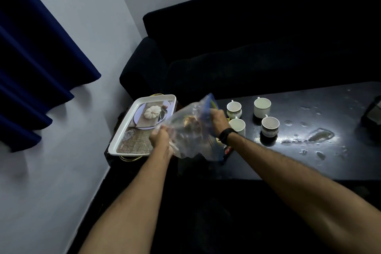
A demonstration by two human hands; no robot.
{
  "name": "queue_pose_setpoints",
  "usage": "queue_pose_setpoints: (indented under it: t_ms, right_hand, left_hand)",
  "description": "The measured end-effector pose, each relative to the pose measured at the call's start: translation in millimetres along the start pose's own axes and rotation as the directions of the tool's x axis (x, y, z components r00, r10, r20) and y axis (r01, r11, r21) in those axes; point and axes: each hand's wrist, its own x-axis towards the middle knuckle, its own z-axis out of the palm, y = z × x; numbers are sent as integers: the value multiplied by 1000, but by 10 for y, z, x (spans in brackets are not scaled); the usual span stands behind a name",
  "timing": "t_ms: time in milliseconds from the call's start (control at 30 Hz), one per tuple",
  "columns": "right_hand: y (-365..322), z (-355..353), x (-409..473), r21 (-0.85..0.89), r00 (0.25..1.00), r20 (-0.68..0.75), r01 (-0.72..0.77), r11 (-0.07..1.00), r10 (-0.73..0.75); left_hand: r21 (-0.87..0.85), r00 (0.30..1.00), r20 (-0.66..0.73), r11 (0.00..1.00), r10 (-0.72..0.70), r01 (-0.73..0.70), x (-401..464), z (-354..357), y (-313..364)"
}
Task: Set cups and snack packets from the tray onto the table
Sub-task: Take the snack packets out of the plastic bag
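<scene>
Two bare forearms reaching forward from the bottom edge. Left hand (160, 137) closed on the lower left edge of a clear snack packet (189, 130), right hand (218, 118), black band at the wrist, closed on its upper blue edge; packet held tilted above the gap between tray and desk, something brownish inside. Just beneath, a dark packet (226, 150) lying on the black desk (309, 161). Left, a white tray (142, 101) with printed lining. Beyond, four white cups (266, 107) clustered upright on the desk, wet patches to their right. Farther back, a dark sofa (247, 47) and blue curtain (31, 47).
</scene>
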Motion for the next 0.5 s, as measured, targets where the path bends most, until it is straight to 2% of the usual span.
queue_pose_setpoints:
  t_ms: [67,200,300,400,500]
  right_hand:
    - [-44,-100,-22,99,989,-71,138,986,-131]
    - [-22,-409,38,526,967,-241,57,849,84]
    - [126,-463,121,646,917,-323,32,762,235]
    - [337,-273,95,477,906,-345,-54,877,244]
    - [483,12,18,146,959,-278,-25,989,65]
  left_hand:
    - [-39,994,-111,999,7,-12,78,-60,79]
    - [-163,972,-233,987,-33,-5,271,-199,176]
    - [-209,942,-333,977,-34,-39,389,-311,217]
    - [-249,928,-372,966,-31,-68,411,-417,221]
    - [-296,934,-350,954,-68,-42,395,-477,209]
